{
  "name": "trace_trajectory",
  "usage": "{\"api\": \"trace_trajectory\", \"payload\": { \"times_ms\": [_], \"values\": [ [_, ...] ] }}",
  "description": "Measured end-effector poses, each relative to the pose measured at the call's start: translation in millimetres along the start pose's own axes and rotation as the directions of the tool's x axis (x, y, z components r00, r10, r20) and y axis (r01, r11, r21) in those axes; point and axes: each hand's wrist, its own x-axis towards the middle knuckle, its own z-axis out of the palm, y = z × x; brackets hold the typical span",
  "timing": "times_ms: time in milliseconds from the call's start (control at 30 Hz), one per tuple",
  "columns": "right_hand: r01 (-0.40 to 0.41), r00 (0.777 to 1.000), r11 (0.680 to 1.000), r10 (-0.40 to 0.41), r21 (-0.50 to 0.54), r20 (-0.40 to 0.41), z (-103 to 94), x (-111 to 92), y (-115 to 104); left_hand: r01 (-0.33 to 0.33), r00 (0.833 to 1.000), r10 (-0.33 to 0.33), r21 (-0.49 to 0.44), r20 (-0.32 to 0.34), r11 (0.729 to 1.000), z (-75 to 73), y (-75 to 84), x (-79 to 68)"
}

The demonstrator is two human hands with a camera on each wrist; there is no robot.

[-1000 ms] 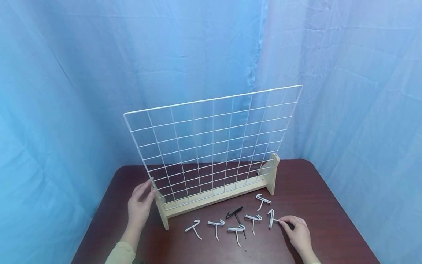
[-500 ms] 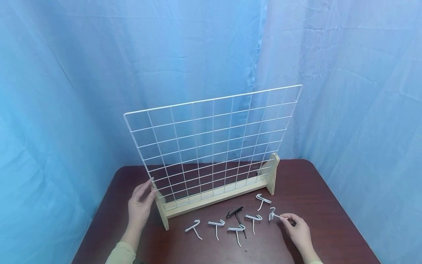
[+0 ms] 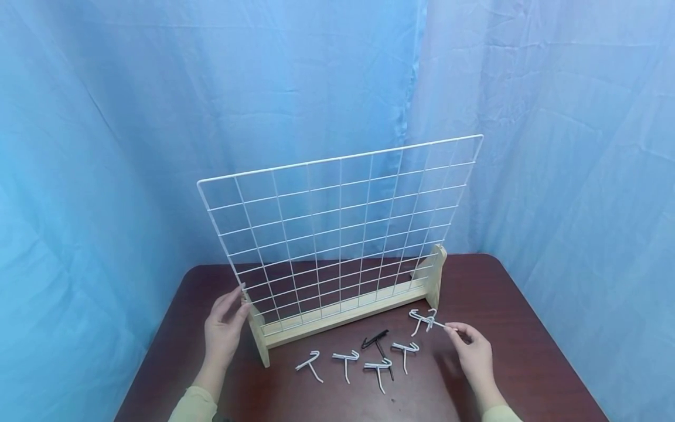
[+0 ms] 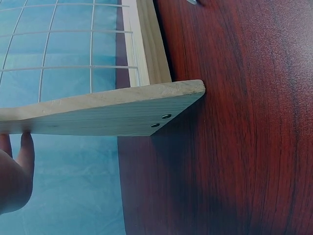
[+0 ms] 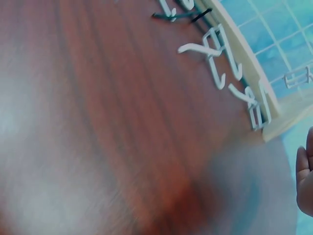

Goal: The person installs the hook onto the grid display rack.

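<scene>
A white wire grid panel (image 3: 340, 158) stands upright in a pale wooden stand (image 3: 343, 318). My left hand (image 3: 222, 334) grips the stand's left end piece (image 4: 112, 110) by its edge, thumb and fingertips on it. My right hand (image 3: 473, 356) pinches a white wire hook (image 3: 440, 324) by its prong, the clip end pointing away toward the stand. In the right wrist view the held hook (image 5: 297, 77) shows in front of the grid. In the head view it overlaps another white hook (image 3: 419, 317), which lies on the table near the stand's right end.
Several more white hooks lie in front of the stand, among them one on the left (image 3: 311, 361) and one on the right (image 3: 405, 350). A black hook (image 3: 375, 339) lies between them. Blue curtains (image 3: 316, 88) surround the dark red table (image 3: 517, 363).
My right hand has lifted the white hook and carried it away from me, toward the stand's right end, turning it on the way. My left hand stays where it was.
</scene>
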Motion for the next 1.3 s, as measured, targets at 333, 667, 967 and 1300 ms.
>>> {"api": "trace_trajectory", "payload": {
  "times_ms": [333, 667, 967, 1300],
  "values": [
    [0.053, 0.996, 0.976, -0.036, 0.209, -0.085, 3.4, 9, -32, -0.029, 0.999, 0.028, 0.027, 0.027, 0.999, 2.4, 35.7, -5.0],
    [0.101, 0.988, 0.945, -0.059, 0.310, -0.141, 0.7, 18, -68, -0.051, 0.998, 0.050, 0.030, 0.022, 0.998, 3.2, 34.6, -5.3],
    [0.195, 0.973, 0.932, -0.144, 0.306, -0.183, -11.7, 14, -124, -0.078, 0.997, 0.078, 0.011, 0.007, 0.997, 4.0, 32.9, -5.8],
    [0.242, 0.962, 0.897, -0.171, 0.370, -0.214, -12.3, 23, -149, -0.051, 0.999, 0.051, 0.026, 0.014, 0.998, 2.2, 33.9, -5.8]
  ]
}}
